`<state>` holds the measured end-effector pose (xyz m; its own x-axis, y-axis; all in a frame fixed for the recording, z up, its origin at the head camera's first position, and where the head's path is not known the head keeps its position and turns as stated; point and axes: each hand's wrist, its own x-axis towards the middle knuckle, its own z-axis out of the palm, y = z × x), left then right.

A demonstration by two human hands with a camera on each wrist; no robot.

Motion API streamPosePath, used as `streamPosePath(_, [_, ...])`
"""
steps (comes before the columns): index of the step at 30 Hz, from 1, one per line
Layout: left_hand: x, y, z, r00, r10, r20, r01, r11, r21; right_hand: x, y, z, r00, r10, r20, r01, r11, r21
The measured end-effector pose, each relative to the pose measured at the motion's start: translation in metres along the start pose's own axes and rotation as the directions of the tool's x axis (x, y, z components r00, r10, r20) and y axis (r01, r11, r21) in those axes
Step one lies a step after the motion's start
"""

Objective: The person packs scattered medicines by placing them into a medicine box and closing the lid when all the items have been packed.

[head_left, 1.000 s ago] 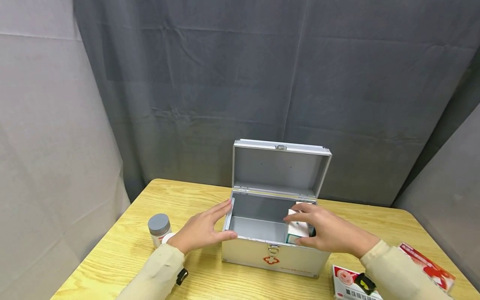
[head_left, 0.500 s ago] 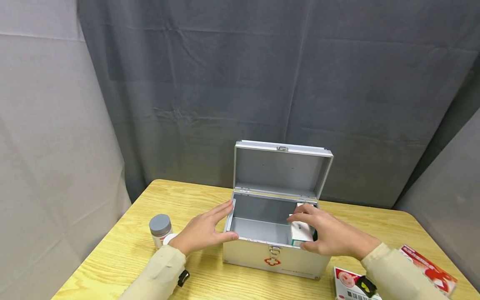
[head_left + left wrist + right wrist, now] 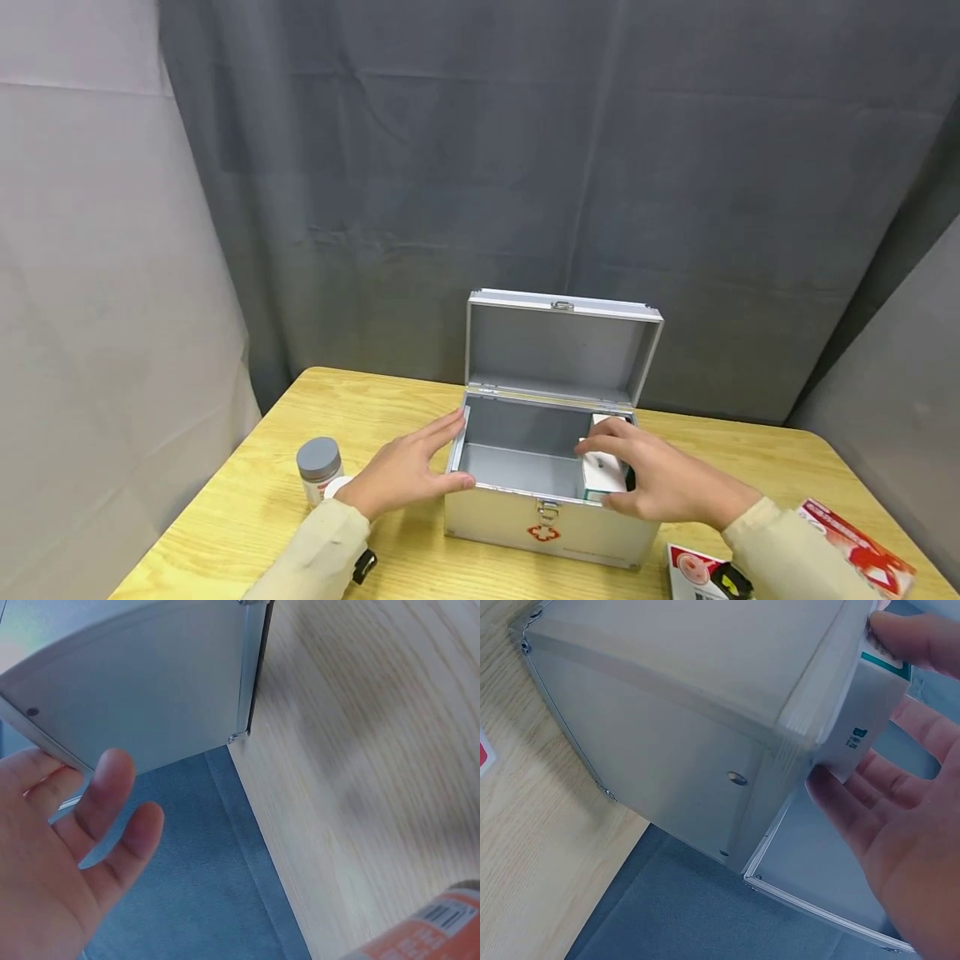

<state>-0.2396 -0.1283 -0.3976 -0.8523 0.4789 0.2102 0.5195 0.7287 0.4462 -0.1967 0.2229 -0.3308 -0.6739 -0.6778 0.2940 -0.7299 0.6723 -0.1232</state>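
Note:
A silver metal first-aid case (image 3: 551, 525) with a red cross emblem stands on the table, its lid (image 3: 558, 346) raised. My left hand (image 3: 408, 473) touches the case's left rim with its fingers spread and thumb extended, holding nothing. Inside the case, at the right end, my right hand (image 3: 660, 475) grips a white medicine box (image 3: 602, 473) with green edging. In the right wrist view, thumb and fingers stand at opposite sides of this medicine box (image 3: 870, 712), close to the case wall. Another white box (image 3: 606, 420) shows behind it, partly covered by the fingers.
A white bottle with a grey lid (image 3: 318, 462) stands left of the case, with a white round thing (image 3: 335, 485) partly behind the left wrist. At the right lie a red box (image 3: 862, 550) and a red-and-white box (image 3: 690, 571) partly under the right sleeve. A grey curtain (image 3: 405, 208) hangs behind.
The white medicine box in my right hand has shifted slightly right inside the case, and the hand moved with it. My left hand stays at the left rim.

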Motion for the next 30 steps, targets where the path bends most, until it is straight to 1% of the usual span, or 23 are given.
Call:
streamPosePath(3, [-0.0026,-0.0032,-0.0002,1.000,-0.014,-0.014,0.014,1.000,-0.007,0.0039,-0.0001,0.0008,1.000,0.003,0.008,-0.004,1.000,0.011])
streamPosePath(9, [-0.0015,-0.0069,0.0024,1.000,-0.007,-0.016,0.007,1.000,-0.001,0.0028,0.0023,0.0024,1.000,0.005,-0.012,-0.005,1.000,0.008])
streamPosePath(16, [-0.0015,-0.0059,0.0028,1.000,-0.013,-0.022,0.013,1.000,-0.004,0.0020,0.0036,0.0043,0.999,0.033,-0.013,-0.033,0.999,0.004])
streamPosePath(21, [-0.0007,-0.0050,0.0023,1.000,-0.007,-0.024,0.007,1.000,-0.003,0.0018,0.0042,0.0039,0.999,0.031,-0.017,-0.031,1.000,0.000])
streamPosePath(26, [0.0008,-0.0049,0.0014,1.000,0.005,-0.027,-0.005,1.000,0.001,-0.0002,0.0041,0.0034,0.999,0.054,-0.004,-0.054,0.999,0.006])
streamPosePath(30, [0.0006,-0.0049,0.0010,1.000,0.002,-0.023,-0.002,1.000,0.002,-0.0022,0.0044,0.0036,0.999,0.031,-0.012,-0.031,1.000,0.000])
